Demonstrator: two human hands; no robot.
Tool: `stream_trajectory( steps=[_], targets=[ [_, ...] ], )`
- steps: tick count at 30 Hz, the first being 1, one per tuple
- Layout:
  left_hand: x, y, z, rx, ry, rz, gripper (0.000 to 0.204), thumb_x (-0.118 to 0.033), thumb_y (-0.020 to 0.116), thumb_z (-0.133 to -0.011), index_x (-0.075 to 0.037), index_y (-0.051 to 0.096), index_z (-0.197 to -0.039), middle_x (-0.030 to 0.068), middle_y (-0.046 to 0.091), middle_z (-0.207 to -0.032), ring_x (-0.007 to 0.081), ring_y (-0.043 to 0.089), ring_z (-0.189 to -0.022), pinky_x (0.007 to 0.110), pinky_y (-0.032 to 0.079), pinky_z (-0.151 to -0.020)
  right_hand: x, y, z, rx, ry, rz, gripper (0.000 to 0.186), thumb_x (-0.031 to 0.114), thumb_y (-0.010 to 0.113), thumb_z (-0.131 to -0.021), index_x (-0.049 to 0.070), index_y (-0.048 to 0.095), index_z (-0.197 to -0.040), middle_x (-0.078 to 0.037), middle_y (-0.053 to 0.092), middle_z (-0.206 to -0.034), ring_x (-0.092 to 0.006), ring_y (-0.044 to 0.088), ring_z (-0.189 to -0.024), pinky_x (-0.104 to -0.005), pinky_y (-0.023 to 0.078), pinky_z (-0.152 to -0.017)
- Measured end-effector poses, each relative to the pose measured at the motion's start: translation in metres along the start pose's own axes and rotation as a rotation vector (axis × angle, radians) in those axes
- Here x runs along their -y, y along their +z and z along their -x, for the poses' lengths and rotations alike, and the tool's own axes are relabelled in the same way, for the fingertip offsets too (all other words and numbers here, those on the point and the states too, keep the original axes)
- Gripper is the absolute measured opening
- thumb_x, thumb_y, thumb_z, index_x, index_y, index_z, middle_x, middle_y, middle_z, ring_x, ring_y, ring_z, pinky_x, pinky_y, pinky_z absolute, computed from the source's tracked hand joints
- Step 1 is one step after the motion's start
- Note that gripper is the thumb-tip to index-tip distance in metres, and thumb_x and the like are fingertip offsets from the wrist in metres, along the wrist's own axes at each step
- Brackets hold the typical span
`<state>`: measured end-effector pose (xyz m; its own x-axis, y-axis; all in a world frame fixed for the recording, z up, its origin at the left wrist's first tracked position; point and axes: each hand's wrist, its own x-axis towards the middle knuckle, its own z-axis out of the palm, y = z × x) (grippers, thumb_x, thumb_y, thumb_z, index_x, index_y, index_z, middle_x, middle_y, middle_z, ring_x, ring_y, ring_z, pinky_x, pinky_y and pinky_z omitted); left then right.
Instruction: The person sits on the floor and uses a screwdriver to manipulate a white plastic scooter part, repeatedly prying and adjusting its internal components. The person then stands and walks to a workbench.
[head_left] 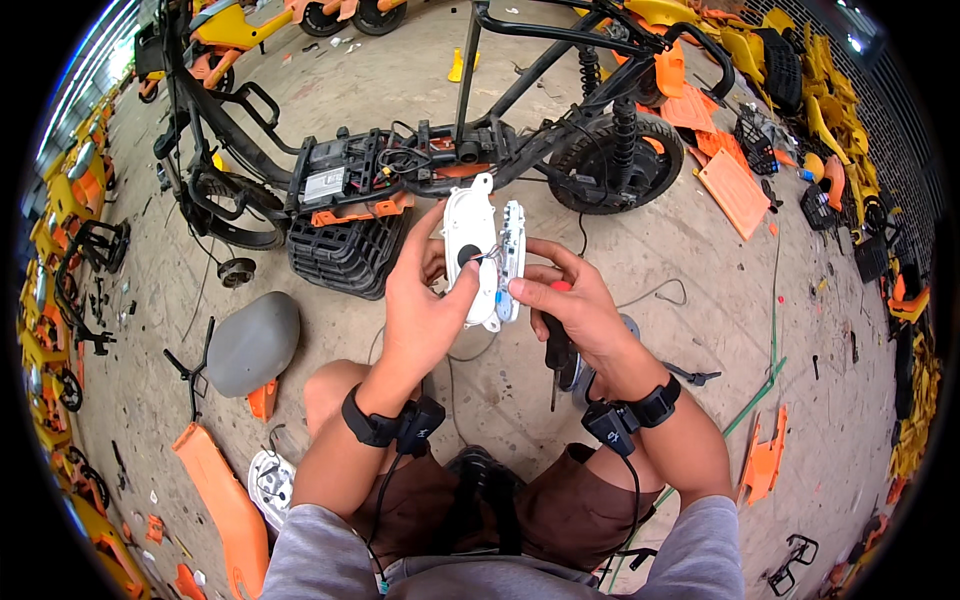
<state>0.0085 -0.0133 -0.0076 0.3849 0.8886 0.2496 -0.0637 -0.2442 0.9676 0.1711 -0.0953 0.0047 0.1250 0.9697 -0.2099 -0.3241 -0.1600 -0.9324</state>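
While the left hand (425,305) is clamped on a white oval housing (463,222), the right hand (585,305) pinches a narrow, pale counterpart (514,250) and has a red-and-black screwdriver (557,345) tucked against the palm. Both parts are held above the concrete floor (720,330), just beside each other. Progress: the pieces stand apart, but thin wires (490,256) bridge them, so separation appears incomplete. The housing is smooth, apparently moulded plastic, with end lugs; the counterpart's inner face looks uneven (detail too small to confirm). Beyond stands a black tubular scooter frame (470,150), stripped of panels. Yellow panels (825,110) heap along the floor's right edge.
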Motion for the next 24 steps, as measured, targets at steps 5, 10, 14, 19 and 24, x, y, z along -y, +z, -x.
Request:
stream_trajectory(
  steps=[5,10,14,19,24],
  targets=[
    [0.006,-0.012,-0.009,0.045,-0.274,0.387,0.044,-0.015,0.061,-0.091,0.005,0.052,-0.129,0.0072,0.066,-0.100,0.0120,0.062,-0.093,0.027,0.049,-0.081,0.002,0.000,0.003,0.028,-0.018,0.005,0.057,0.013,0.075,-0.082,-0.004,0.049,-0.130,-0.017,0.065,-0.113,-0.0071,0.057,-0.061,-0.0207,0.043,-0.047],
    [0.001,-0.015,-0.009,0.171,-0.386,0.451,0.042,-0.031,0.057,-0.096,0.003,0.061,-0.120,0.0066,0.067,-0.100,0.0115,0.063,-0.089,0.025,0.049,-0.079,-0.004,0.000,0.002,0.034,-0.017,0.007,0.057,0.013,0.076,-0.081,-0.003,0.050,-0.130,-0.017,0.065,-0.114,-0.0070,0.056,-0.060,-0.0203,0.044,-0.048],
    [0.007,-0.016,-0.014,0.149,-0.416,0.430,0.035,-0.030,0.049,-0.099,0.002,0.056,-0.113,0.0149,0.066,-0.106,0.0203,0.065,-0.096,0.034,0.052,-0.087,-0.004,0.002,0.005,0.005,-0.045,0.043,0.056,0.013,0.076,-0.080,-0.004,0.052,-0.128,-0.017,0.065,-0.112,-0.0069,0.056,-0.059,-0.0200,0.043,-0.048],
    [0.011,-0.014,-0.013,0.104,-0.369,0.450,0.030,-0.027,0.049,-0.100,0.001,0.054,-0.110,0.0156,0.066,-0.102,0.0225,0.066,-0.094,0.034,0.054,-0.083,-0.008,0.003,0.004,-0.042,-0.048,0.035,0.048,0.014,0.076,-0.081,-0.005,0.057,-0.121,-0.016,0.066,-0.108,-0.0069,0.055,-0.057,-0.0203,0.043,-0.046],
    [0.004,-0.014,-0.013,0.029,-0.347,0.386,0.028,-0.027,0.049,-0.100,0.000,0.055,-0.107,0.0112,0.067,-0.087,0.0179,0.066,-0.078,0.029,0.053,-0.069,-0.008,0.005,0.005,-0.070,-0.077,0.078,0.042,0.013,0.075,-0.083,-0.005,0.058,-0.117,-0.015,0.067,-0.103,-0.0068,0.054,-0.055,-0.0204,0.043,-0.045]
  ],
)
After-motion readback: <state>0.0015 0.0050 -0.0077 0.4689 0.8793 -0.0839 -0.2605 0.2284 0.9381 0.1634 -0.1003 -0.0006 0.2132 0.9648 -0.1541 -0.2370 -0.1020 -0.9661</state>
